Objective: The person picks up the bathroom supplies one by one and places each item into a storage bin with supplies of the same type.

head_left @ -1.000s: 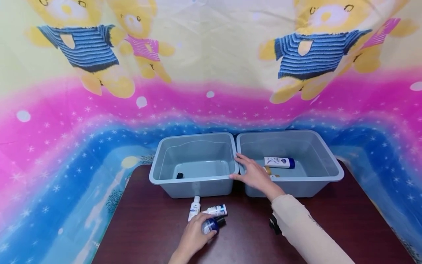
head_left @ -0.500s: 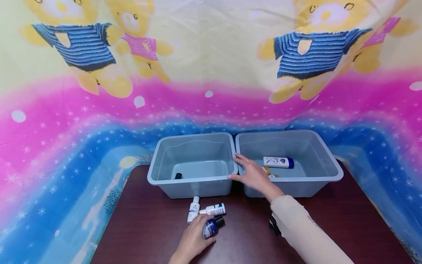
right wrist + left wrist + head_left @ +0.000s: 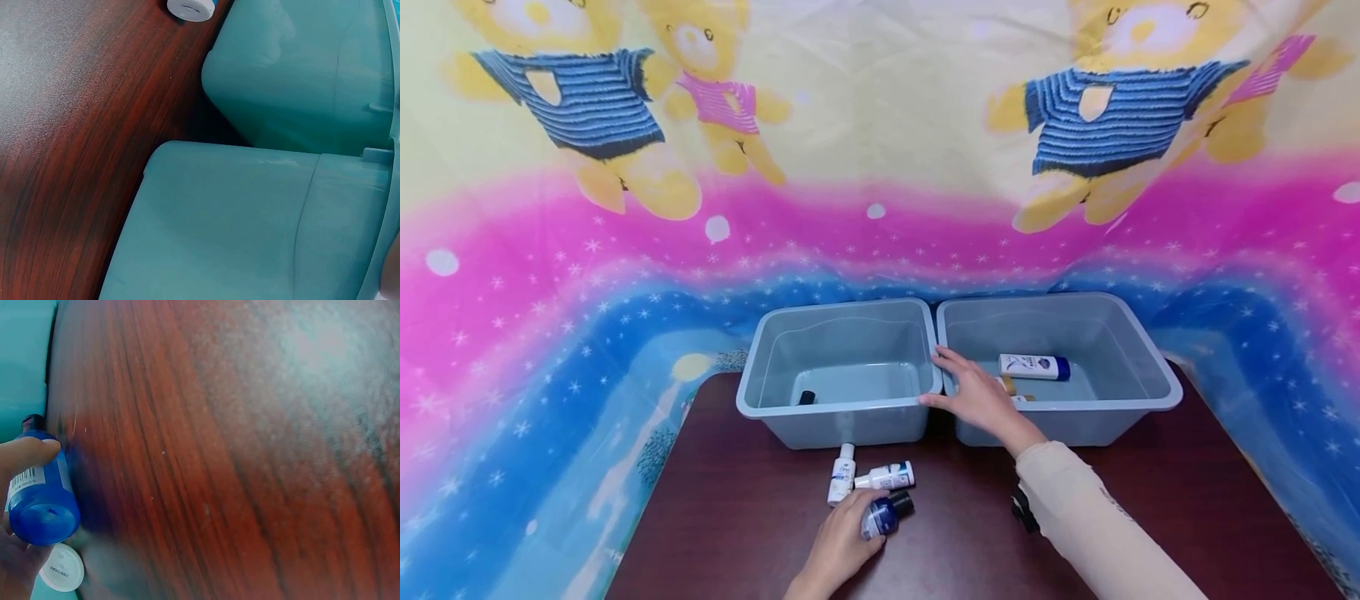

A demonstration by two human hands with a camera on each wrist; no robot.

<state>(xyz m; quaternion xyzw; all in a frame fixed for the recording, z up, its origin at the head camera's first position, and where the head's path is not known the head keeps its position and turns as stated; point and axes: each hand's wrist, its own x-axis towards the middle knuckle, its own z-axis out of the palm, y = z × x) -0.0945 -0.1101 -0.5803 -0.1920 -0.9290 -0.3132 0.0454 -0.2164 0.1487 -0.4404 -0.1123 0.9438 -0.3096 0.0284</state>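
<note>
My left hand (image 3: pixel 841 533) grips a dark blue bottle (image 3: pixel 878 518) with a black cap, low over the table; in the left wrist view my thumb lies across the bottle (image 3: pixel 44 515). Two small white bottles lie just beyond it: one (image 3: pixel 842 477) points toward the left bin, the other (image 3: pixel 891 476) lies crosswise. My right hand (image 3: pixel 976 402) rests at the adjoining rims of the grey left bin (image 3: pixel 842 409) and right bin (image 3: pixel 1090 407), fingers extended and thumb on the left bin's near corner. The right wrist view barely catches this hand at its right edge.
Inside the left bin lies a small black item (image 3: pixel 807 397), partly hidden by the rim. The right bin holds a white bottle with a blue cap (image 3: pixel 1033 367) and gold-coloured pieces (image 3: pixel 1007 385) beside my hand. Behind the dark wooden table (image 3: pixel 715 508) hangs a printed cloth (image 3: pixel 880 150).
The head view has shifted slightly. Both hands keep nearly the same places, the left still gripping the blue bottle and the right still at the bin rims.
</note>
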